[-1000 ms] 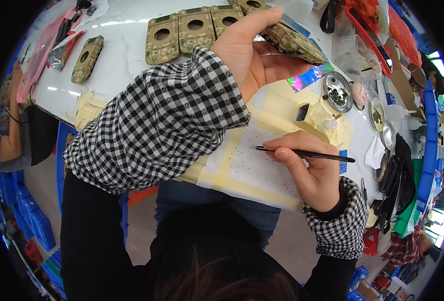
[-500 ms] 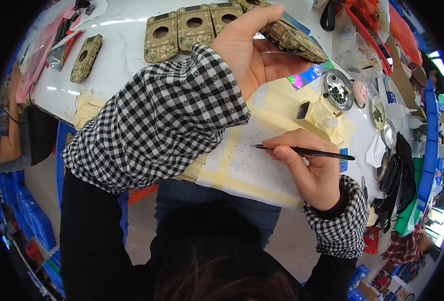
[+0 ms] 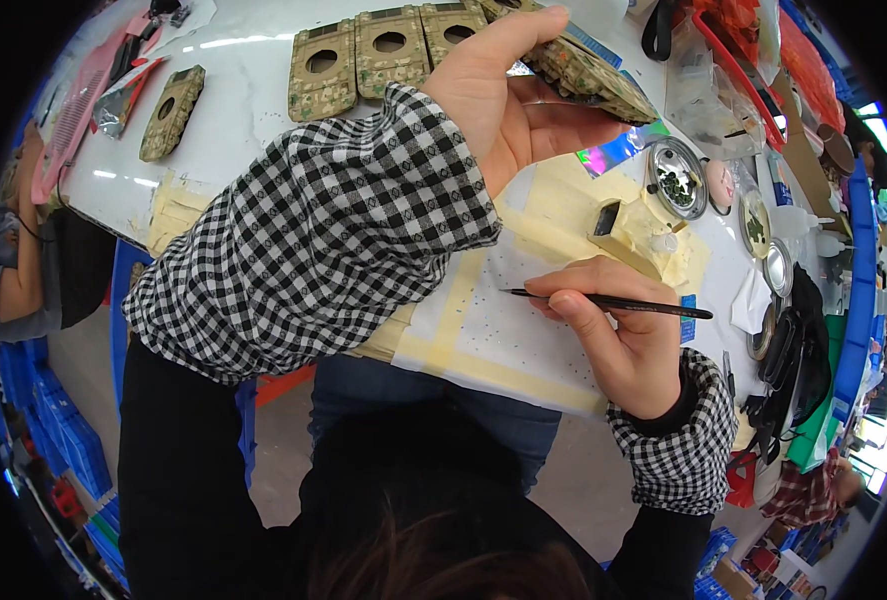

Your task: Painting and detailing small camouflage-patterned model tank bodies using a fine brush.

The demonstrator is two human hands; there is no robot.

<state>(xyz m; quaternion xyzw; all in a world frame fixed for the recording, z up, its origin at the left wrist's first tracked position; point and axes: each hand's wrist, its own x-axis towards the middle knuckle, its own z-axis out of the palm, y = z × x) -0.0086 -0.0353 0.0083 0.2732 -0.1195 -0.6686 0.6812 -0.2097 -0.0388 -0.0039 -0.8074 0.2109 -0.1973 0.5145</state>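
My left hand (image 3: 488,105) grips a camouflage model tank hull (image 3: 593,80) and holds it tilted above the far side of the worktop; the palm hides part of it. Between the fingers of my right hand (image 3: 618,325) is a thin black paintbrush (image 3: 623,302), its tip close over a white sheet (image 3: 508,335). Tiny dark specks are scattered across that sheet, which has yellow tape on it. More camouflage hulls with round holes, such as one hull (image 3: 390,55), stand in a row beyond my left wrist. A single hull (image 3: 173,115) lies apart at the left.
A round tin (image 3: 676,180) of small dark green bits stands right of centre, near a taped bottle holder (image 3: 633,240). Lids, clear bags (image 3: 708,110) and a red tray edge crowd the right side. A pink comb-like strip (image 3: 68,140) lies far left, beside another person's arm (image 3: 25,230).
Both hands stay almost where they were. The hull in my left hand has turned very slightly, and the brush has barely shifted.
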